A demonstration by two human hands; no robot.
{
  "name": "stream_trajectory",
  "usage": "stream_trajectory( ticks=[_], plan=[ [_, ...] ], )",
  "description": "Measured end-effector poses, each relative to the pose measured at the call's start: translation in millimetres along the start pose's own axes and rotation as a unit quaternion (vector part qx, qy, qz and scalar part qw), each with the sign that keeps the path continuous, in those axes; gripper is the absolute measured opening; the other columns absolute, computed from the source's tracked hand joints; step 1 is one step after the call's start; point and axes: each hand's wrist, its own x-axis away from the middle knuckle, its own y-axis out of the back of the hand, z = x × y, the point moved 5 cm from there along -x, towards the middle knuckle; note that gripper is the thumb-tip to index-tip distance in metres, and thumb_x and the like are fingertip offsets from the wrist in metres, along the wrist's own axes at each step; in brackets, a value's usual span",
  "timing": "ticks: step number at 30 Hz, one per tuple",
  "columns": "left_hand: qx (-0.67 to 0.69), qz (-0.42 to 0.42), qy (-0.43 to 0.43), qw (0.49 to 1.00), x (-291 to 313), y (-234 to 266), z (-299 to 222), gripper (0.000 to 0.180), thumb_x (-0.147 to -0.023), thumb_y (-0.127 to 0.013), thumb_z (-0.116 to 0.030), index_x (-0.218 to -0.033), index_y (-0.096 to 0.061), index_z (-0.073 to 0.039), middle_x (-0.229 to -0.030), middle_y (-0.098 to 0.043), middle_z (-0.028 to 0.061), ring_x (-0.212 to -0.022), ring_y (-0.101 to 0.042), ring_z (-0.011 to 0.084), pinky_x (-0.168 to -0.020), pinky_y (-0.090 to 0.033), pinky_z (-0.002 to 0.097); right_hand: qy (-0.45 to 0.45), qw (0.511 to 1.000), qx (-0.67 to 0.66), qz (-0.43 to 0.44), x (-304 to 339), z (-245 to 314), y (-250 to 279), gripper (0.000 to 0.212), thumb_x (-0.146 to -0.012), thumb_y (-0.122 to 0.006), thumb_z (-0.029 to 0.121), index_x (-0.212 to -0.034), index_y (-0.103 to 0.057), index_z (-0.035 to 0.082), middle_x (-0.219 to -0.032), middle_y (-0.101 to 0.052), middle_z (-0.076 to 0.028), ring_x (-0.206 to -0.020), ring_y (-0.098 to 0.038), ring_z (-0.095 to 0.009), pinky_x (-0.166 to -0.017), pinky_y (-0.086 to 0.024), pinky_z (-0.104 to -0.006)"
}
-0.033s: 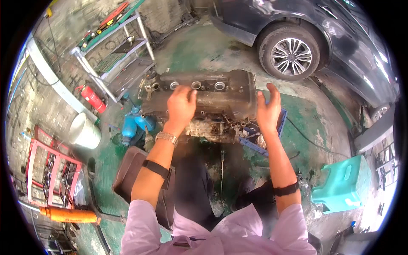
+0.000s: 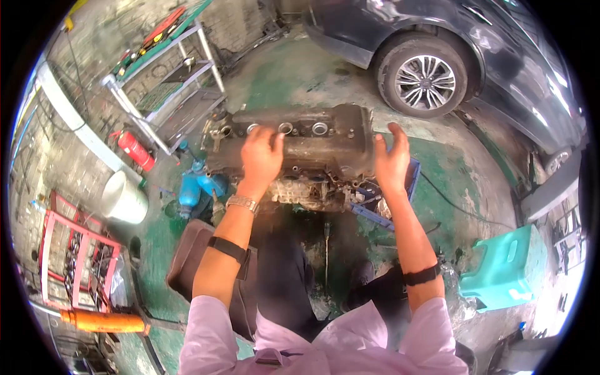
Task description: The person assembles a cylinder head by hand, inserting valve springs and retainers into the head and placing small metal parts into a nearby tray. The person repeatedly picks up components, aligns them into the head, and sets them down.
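Observation:
A grimy brown car engine [image 2: 315, 149] lies across the space before my knees, with a row of round holes along its top cover. My left hand [image 2: 262, 155] is over the left half of the cover, thumb apart from bent fingers, nothing in it. Whether its fingertips touch the cover, I cannot tell. Just beyond the engine's right end, my right hand [image 2: 392, 161] is raised with thumb and curved fingers apart. It holds nothing. Below the cover, the engine's paler metal side [image 2: 304, 192] shows.
Right of the engine sits a blue crate [image 2: 375, 214] with parts. A teal stool [image 2: 505, 269] stands farther right; a dark car [image 2: 494, 56] fills the far right. Blue bottles [image 2: 190, 190], a white bucket [image 2: 125, 199], a fire extinguisher [image 2: 135, 150] and a tool cart [image 2: 159, 122] are left.
The view has shifted slightly, carrying the surroundings a little to the left. Both hands keep nearly the same pose at the engine.

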Motion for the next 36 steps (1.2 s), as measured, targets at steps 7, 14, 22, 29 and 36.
stream_trajectory(
  ticks=[7, 14, 22, 29, 36],
  plan=[
    [-0.19, 0.08, -0.021, 0.978, -0.2, -37.2, 48.5, 0.045, -0.099, -0.056, -0.035, -0.116, -0.065, 0.006, -0.132, -0.058, 0.0291, -0.12, -0.054, 0.0448, -0.103, -0.039, 0.0539, -0.008, 0.995, 0.097, 0.017, 8.6, -37.1, -55.0, 0.036, -0.095, -0.062, 0.026, -0.115, -0.06, -0.003, -0.111, -0.063, -0.027, -0.108, -0.058, -0.045, -0.096, -0.046, -0.0516],
    [-0.235, -0.013, -0.123, 0.964, 4.8, -47.8, 54.6, 0.044, -0.105, -0.043, -0.033, -0.107, -0.071, 0.001, -0.124, -0.066, 0.0218, -0.108, -0.061, 0.0413, -0.094, -0.044, 0.0508, -0.033, 0.997, -0.013, -0.069, 20.3, -46.5, -49.5, 0.03, -0.093, -0.063, 0.023, -0.107, -0.063, -0.003, -0.114, -0.064, -0.026, -0.108, -0.058, -0.046, -0.096, -0.047, -0.0512],
    [-0.252, -0.045, -0.134, 0.957, 8.6, -47.0, 60.4, 0.047, -0.105, -0.041, -0.033, -0.107, -0.072, 0.001, -0.118, -0.069, 0.0222, -0.103, -0.064, 0.0423, -0.089, -0.048, 0.0511, -0.027, 0.995, -0.021, -0.09, 21.2, -44.6, -48.9, 0.025, -0.094, -0.061, 0.014, -0.111, -0.063, -0.003, -0.114, -0.065, -0.024, -0.107, -0.06, -0.043, -0.094, -0.049, -0.0477],
    [-0.244, -0.052, -0.115, 0.962, 2.7, -51.6, 87.3, 0.05, -0.107, -0.044, -0.033, -0.109, -0.07, 0.009, -0.117, -0.069, 0.0256, -0.105, -0.066, 0.0428, -0.093, -0.05, 0.0479, -0.062, 0.996, -0.008, -0.06, 24.9, -49.1, -53.8, 0.033, -0.087, -0.062, 0.009, -0.117, -0.057, -0.004, -0.112, -0.061, -0.027, -0.106, -0.057, -0.046, -0.094, -0.047, -0.051],
    [-0.276, -0.019, -0.101, 0.956, 11.2, -55.6, 99.5, 0.048, -0.109, -0.041, -0.032, -0.11, -0.072, 0.006, -0.127, -0.066, 0.0197, -0.112, -0.062, 0.0382, -0.096, -0.048, 0.0458, -0.054, 0.995, -0.047, -0.071, 27.4, -47.5, -54.6, 0.032, -0.09, -0.058, 0.006, -0.121, -0.054, -0.003, -0.119, -0.057, -0.027, -0.111, -0.053, -0.047, -0.095, -0.045, -0.0512]
  ],
)
